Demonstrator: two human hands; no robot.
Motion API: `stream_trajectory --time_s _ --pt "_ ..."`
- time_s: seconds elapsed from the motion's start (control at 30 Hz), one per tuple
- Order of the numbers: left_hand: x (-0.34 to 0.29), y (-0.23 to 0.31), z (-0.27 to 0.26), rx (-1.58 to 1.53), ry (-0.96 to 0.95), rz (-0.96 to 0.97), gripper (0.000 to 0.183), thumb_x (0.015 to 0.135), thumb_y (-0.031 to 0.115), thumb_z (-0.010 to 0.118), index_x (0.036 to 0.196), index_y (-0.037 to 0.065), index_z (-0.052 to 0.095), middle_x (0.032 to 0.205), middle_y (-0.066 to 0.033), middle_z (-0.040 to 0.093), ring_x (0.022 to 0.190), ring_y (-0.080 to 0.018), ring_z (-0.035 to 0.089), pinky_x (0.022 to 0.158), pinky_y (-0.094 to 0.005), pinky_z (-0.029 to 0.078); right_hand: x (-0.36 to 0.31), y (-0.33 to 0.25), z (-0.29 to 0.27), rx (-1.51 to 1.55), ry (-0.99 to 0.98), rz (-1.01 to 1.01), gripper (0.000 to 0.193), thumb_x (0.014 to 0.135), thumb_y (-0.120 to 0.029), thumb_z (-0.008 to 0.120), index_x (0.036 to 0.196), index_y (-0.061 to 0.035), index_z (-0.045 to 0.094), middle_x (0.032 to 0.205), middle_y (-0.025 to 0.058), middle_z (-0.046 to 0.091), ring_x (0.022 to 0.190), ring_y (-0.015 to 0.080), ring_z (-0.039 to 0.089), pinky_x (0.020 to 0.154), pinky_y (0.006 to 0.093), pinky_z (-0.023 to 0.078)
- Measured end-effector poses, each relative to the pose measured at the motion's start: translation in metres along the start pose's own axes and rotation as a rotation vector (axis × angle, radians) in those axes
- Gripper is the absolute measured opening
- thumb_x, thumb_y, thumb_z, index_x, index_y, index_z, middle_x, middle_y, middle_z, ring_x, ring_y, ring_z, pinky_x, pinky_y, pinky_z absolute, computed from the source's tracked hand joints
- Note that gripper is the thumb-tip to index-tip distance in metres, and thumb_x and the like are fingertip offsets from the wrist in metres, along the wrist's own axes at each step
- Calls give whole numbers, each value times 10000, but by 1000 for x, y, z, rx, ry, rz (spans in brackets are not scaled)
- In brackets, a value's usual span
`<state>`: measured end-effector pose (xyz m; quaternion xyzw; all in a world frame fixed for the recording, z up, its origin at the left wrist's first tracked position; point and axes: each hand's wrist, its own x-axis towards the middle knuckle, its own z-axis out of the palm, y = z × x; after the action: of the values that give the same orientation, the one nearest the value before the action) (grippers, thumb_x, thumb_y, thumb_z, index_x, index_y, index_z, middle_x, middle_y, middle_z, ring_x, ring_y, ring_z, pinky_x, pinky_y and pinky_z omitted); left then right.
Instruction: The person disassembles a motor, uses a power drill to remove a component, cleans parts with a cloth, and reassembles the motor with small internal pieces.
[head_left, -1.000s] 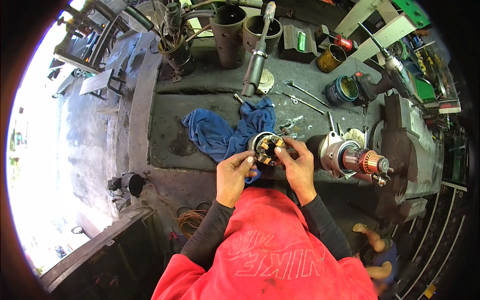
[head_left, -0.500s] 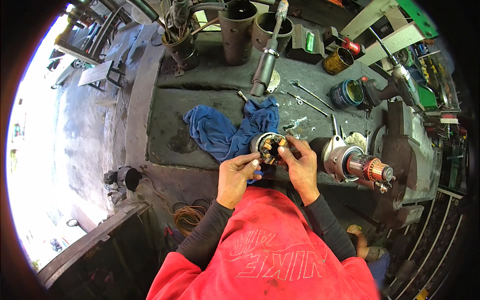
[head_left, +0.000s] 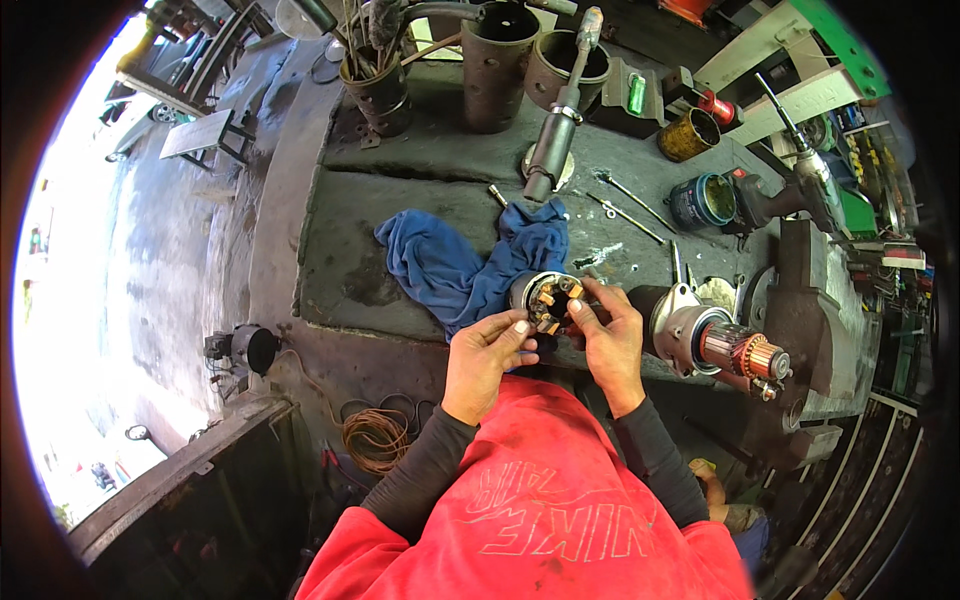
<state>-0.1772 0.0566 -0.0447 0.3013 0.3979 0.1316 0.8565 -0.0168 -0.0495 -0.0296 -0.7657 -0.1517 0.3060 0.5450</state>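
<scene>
Between my hands at the bench's near edge is a round starter motor brush holder (head_left: 547, 303), in a metal ring with copper-coloured brushes facing up. My left hand (head_left: 484, 362) pinches its left side with thumb and forefinger, the other fingers curled. My right hand (head_left: 611, 343) grips the right side, its thumb on the rim beside a brush and its fingers behind. A crumpled blue cloth (head_left: 440, 262) lies just beyond, touching or partly under the ring. To the right, a copper-wound armature (head_left: 742, 352) sticks out of a metal starter housing (head_left: 683, 325).
A bench vise (head_left: 805, 320) stands at the right. Thin rods (head_left: 632, 218) and a blue-rimmed can (head_left: 703, 200) are on the bench beyond my hands. Across the back are metal pots (head_left: 497, 70) and a cylindrical tool (head_left: 553, 150). A coiled cable (head_left: 375, 440) lies on the floor.
The view has shifted slightly, so the bench appears a little farther right. Both hands keep their hold on the brush holder, with hardly any finger movement.
</scene>
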Motion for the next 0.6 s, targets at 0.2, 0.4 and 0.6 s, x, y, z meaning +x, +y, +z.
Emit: stream_trajectory --time_s 0.2,0.4,0.6 --pt "-17 15 17 154 1 106 578 979 180 840 1399 -128 589 1139 -139 729 986 -159 715 840 -285 615 -1 2 2 -108 13 -91 330 958 -34 779 1272 55 732 1137 109 686 942 176 705 814 304 587" --pt "-14 14 29 269 99 108 566 962 82 830 1392 -170 562 1173 -170 726 992 -171 726 814 -294 634 -5 -1 7 -155 33 -181 329 945 -38 792 1255 55 733 1122 117 687 943 196 715 831 318 586" --pt "-16 16 32 262 136 109 456 1000 62 768 1349 -173 593 1132 -177 746 966 -174 740 788 -305 654 -8 -1 11 -48 52 -133 340 927 -38 806 1243 62 729 1093 118 684 939 196 720 816 311 587"
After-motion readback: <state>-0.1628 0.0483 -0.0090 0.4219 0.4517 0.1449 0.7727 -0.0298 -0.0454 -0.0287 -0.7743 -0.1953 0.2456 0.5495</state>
